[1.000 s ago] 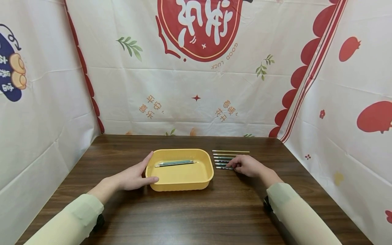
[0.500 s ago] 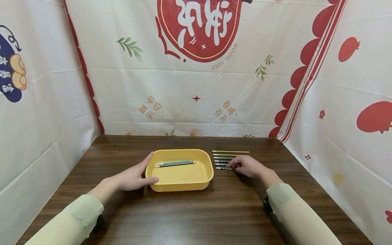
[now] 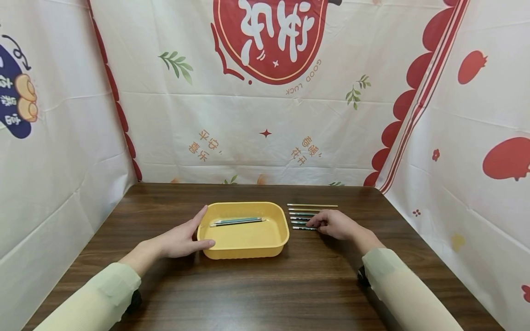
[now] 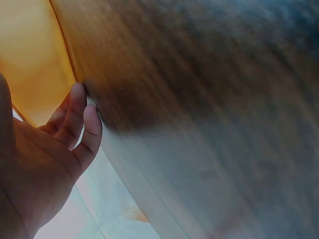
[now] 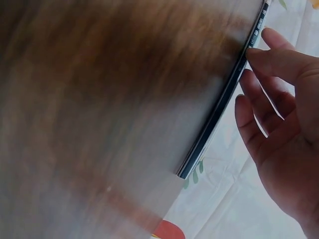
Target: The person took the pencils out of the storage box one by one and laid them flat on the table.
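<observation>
A yellow tray (image 3: pixel 248 253) stands mid-table in the head view, with several pencils (image 3: pixel 237 222) lying inside it. My left hand (image 3: pixel 182 238) rests spread against the tray's left side, thumb over the near rim and fingers along the outer wall. To the right of the tray, several pencils (image 3: pixel 312 205) lie in a row, their eraser ends to the left. My right hand (image 3: pixel 336 224) has its thumb and fingertips at the nearest one, a dark pencil (image 5: pixel 214 112) lying flat on the table. It pinches that pencil near its middle; the contact is partly hidden.
The dark wood table (image 3: pixel 256 294) reaches back to a white printed cloth (image 3: pixel 248 110) hanging behind it. Similar cloth hangs along the left and right sides.
Nothing has visibly moved: both hands, the tray and the pencils keep their places, apart from a very slight shift of the head view.
</observation>
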The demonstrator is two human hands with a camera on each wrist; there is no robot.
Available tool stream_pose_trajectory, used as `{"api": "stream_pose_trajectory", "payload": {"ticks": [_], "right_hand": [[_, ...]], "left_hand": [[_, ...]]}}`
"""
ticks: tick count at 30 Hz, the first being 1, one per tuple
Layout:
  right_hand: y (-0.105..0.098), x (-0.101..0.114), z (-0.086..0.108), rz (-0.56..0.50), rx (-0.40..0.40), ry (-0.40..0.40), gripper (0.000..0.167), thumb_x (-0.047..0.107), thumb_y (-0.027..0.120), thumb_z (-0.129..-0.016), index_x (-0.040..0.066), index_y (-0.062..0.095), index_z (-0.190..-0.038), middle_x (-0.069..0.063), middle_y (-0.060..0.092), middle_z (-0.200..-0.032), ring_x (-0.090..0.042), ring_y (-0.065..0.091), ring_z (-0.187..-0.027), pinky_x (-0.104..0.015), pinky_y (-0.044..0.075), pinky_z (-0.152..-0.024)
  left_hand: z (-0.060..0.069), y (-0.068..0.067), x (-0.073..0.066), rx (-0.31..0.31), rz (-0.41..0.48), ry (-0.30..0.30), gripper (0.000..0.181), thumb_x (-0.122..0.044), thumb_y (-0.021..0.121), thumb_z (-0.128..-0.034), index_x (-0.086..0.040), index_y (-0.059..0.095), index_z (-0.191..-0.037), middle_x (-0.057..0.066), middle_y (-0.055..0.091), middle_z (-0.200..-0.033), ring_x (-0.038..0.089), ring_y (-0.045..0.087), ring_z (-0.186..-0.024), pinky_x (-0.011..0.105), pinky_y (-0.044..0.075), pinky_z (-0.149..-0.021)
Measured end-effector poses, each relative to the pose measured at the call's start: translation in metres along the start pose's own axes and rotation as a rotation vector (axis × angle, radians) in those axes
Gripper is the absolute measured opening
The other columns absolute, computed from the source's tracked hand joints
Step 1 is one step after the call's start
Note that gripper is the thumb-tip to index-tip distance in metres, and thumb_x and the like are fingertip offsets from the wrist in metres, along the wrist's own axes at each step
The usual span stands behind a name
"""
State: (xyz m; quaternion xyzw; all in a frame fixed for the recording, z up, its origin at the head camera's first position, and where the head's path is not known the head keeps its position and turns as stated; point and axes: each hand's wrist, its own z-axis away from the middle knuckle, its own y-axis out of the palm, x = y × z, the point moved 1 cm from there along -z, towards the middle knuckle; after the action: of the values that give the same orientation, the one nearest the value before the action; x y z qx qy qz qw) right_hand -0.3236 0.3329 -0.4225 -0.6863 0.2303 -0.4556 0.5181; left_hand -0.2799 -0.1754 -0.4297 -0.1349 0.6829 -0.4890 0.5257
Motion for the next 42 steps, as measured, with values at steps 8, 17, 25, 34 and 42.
{"api": "stream_pose_trajectory", "payload": {"ticks": [8,17,25,34,42], "right_hand": [[-0.008,0.003,0.003,-0.076,-0.051,0.035,0.03,0.0,0.073,-0.101,0.014,0.084,-0.125,-0.007,0.08,-0.121,-0.018,0.07,-0.107,-0.036,0.059,-0.089],[-0.011,0.023,0.001,-0.183,-0.068,0.053,0.028,0.009,0.073,-0.104,0.011,0.08,-0.131,-0.012,0.08,-0.12,-0.016,0.068,-0.102,-0.029,0.056,-0.085],[-0.007,0.055,-0.011,-0.219,-0.076,-0.017,0.027,0.015,0.074,-0.103,0.013,0.08,-0.13,-0.007,0.08,-0.115,-0.012,0.067,-0.1,-0.028,0.055,-0.085],[-0.005,0.085,-0.027,-0.247,-0.057,-0.055,0.027,0.02,0.073,-0.106,0.018,0.079,-0.132,0.001,0.077,-0.116,-0.017,0.066,-0.099,-0.03,0.057,-0.081],[0.0,0.108,-0.046,-0.24,-0.073,-0.103,0.026,0.016,0.071,-0.106,0.016,0.079,-0.131,0.0,0.075,-0.111,-0.017,0.062,-0.092,-0.03,0.055,-0.075]], "left_hand": [[-0.002,0.001,0.001,0.002,-0.003,-0.001,0.117,-0.065,0.068,-0.1027,-0.006,-0.002,-0.177,0.025,0.023,-0.181,0.04,0.041,-0.161,0.062,0.036,-0.128],[-0.002,-0.001,-0.002,0.006,0.006,0.0,0.117,-0.062,0.069,-0.1032,-0.006,-0.002,-0.177,0.026,0.024,-0.18,0.042,0.041,-0.161,0.064,0.037,-0.127],[-0.002,0.0,-0.001,0.007,0.01,-0.005,0.117,-0.062,0.069,-0.1032,-0.006,-0.002,-0.177,0.026,0.024,-0.18,0.042,0.041,-0.161,0.064,0.036,-0.128],[-0.001,0.0,-0.001,0.007,0.005,-0.008,0.117,-0.064,0.068,-0.1032,-0.005,-0.002,-0.177,0.026,0.022,-0.181,0.041,0.041,-0.161,0.063,0.036,-0.128],[0.0,-0.001,-0.001,0.0,0.018,0.004,0.116,-0.061,0.069,-0.104,-0.004,-0.002,-0.176,0.026,0.02,-0.181,0.041,0.04,-0.161,0.062,0.035,-0.129]]}}
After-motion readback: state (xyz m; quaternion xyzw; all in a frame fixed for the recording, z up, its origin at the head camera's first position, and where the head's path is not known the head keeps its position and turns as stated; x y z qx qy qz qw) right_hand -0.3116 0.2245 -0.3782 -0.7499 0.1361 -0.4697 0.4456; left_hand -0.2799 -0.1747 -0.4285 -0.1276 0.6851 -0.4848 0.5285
